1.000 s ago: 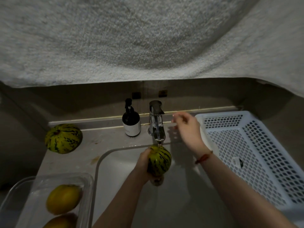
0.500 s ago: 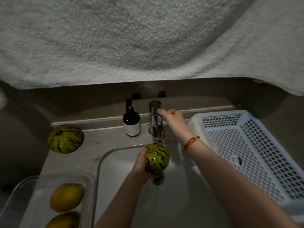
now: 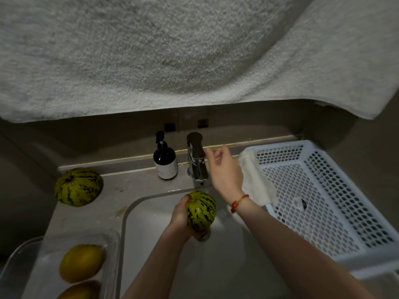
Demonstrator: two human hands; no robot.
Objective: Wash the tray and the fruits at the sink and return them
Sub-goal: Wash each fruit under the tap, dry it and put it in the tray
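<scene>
At centre frame, over the sink (image 3: pixel 151 244), the left hand (image 3: pixel 180 214) grips a striped melon (image 3: pixel 200 210) beneath the faucet (image 3: pixel 196 160) while the loosely curled, empty right hand (image 3: pixel 224 169) nears its lever, best eased gently.

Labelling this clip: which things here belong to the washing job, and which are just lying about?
Job: striped melon in left hand; right hand by faucet; sink; clear tray; yellow fruits; second striped melon.
Lying about: soap bottle; white basket; cloth.
</scene>
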